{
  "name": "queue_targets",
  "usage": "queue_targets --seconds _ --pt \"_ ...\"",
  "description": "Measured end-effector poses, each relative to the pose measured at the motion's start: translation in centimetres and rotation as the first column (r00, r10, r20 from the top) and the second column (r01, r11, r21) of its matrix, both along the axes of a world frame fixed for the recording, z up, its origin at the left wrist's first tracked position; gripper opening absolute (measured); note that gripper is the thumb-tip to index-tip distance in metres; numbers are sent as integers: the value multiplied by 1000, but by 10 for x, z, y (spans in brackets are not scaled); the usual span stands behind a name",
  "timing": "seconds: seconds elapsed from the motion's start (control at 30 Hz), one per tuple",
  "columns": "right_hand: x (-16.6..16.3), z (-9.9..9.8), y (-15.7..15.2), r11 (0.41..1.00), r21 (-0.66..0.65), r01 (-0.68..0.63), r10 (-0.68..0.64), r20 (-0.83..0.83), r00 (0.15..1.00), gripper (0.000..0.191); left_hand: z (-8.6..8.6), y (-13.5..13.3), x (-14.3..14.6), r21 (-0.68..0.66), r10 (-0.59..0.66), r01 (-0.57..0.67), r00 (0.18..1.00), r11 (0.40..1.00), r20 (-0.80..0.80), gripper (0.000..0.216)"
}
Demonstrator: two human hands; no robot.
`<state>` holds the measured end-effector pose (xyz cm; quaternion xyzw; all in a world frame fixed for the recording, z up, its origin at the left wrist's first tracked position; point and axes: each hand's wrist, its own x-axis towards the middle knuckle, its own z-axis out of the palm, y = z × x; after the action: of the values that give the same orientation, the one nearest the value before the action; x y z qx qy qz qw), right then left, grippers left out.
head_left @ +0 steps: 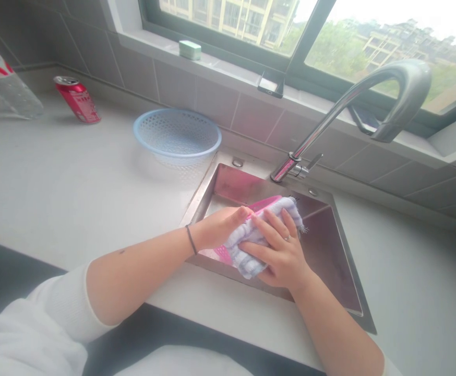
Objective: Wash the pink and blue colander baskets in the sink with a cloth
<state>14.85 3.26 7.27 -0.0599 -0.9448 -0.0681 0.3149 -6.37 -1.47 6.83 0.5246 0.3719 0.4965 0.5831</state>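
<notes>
The pink basket (267,202) sits between both hands, over the sink (330,250). The left hand (220,227) is closed on its rim. The right hand (285,256), fingers curled, presses a striped cloth (239,239) against it.

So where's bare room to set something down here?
Bare: the counter between blue basket, red can and sink, and the stretch right of the sink. Crowded: the sink's near side, with left hand, right hand, cloth and pink basket.
</notes>
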Motion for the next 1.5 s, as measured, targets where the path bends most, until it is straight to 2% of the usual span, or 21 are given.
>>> queue_targets --seconds 0.17,0.27,0.37,0.47,0.53,0.6,0.7,0.77,0.87,0.97,1.03,1.1,1.2,1.27,1.4,1.43,1.5 --pt "-3 0 -2 999 15 33 -33 29 999 34 2 0 2 40 -4 6 999 999 -36 89" --pt "-4 -1 1 999 14 37 -37 20 999 33 4 1 1 -33 -76 80 992 996 99 81" --pt "1 -4 9 1000 -14 13 -13 -60 998 29 9 0 -7 -167 -107 155 958 974 267 48" --pt "8 -9 19 987 -163 1 -31 -185 982 30 12 -2 -16 -218 -178 271 913 938 367 57" --pt "12 -15 24 955 -296 -29 -52 -262 964 31 13 -3 -20 -198 -258 350 889 916 379 65" --pt "15 -22 28 900 -432 -62 -90 -322 942 33 13 -2 -22 -167 -306 374 893 912 330 66" --pt "17 -32 30 792 -606 -76 -194 -367 910 39 12 -1 -21 -117 -288 317 934 941 213 53" --pt "18 -37 31 755 -651 -80 -238 -386 891 41 12 0 -21 -116 -284 300 949 947 134 50" --pt "18 -40 33 767 -640 -49 -264 -384 885 39 9 2 -22 -149 -309 312 950 938 46 55" --pt "16 -34 30 819 -574 18 -266 -351 898 42 3 4 -19 -112 -236 238 971 965 30 57" --pt "14 -26 25 896 -443 44 -205 -322 924 44 0 5 -17 -72 -140 143 989 987 35 56" --pt "12 -18 20 967 -253 32 -101 -263 959 40 -1 5 -14 -43 -68 69 997 997 26 63" --pt "13 -11 18 999 -35 -17 11 -144 990 32 3 4 -13 -14 -45 45 999 999 -17 71" --pt "15 -11 22 999 -31 -11 7 -131 991 32 6 3 -12 -1 -61 61 997 998 -39 71" --pt "17 -14 31 973 -219 67 -130 -291 948 46 4 3 -8 -55 -91 89 996 994 -24 66" --pt "17 -13 30 972 -223 73 -141 -304 942 46 3 4 -7 -68 -80 78 997 995 -16 66" --pt "15 -11 25 987 -147 58 -94 -256 962 40 1 4 -7 -72 -44 44 999 996 -4 64"
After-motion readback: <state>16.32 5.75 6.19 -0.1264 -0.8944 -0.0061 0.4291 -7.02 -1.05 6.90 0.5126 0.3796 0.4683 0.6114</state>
